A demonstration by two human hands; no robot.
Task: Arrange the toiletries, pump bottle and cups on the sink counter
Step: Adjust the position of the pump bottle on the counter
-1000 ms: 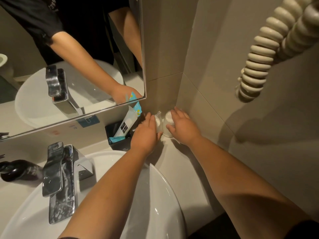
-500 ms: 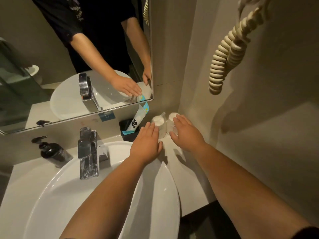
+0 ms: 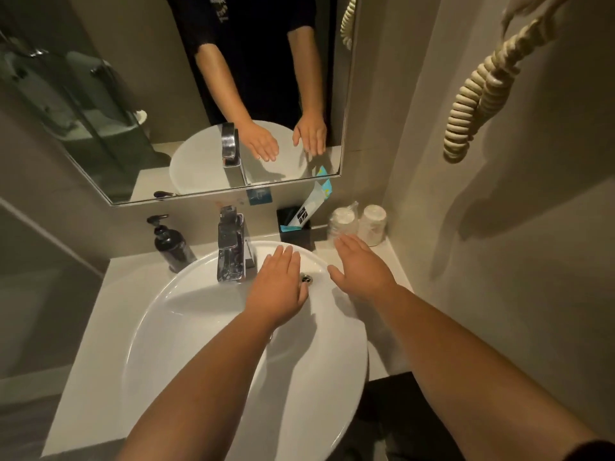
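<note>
Two upside-down cups stand side by side in the counter's back right corner: a plastic-wrapped one (image 3: 342, 221) and a white one (image 3: 372, 224). Left of them a black holder (image 3: 296, 232) carries a white and blue toiletry packet (image 3: 311, 206). A dark pump bottle (image 3: 171, 244) stands at the back left, beside the tap. My left hand (image 3: 278, 287) hovers flat over the basin, fingers apart, holding nothing. My right hand (image 3: 361, 267) is also spread and empty, its fingertips just in front of the wrapped cup without touching it.
A chrome tap (image 3: 231, 247) rises at the back of the white basin (image 3: 199, 327). The pale counter (image 3: 96, 327) ends at a wall on the right. A coiled cream cord (image 3: 472, 104) hangs there. A mirror (image 3: 133, 111) covers the back wall.
Both hands have let go of the cups and drawn back toward me over the basin. The view has pulled back and widened, showing the whole counter.
</note>
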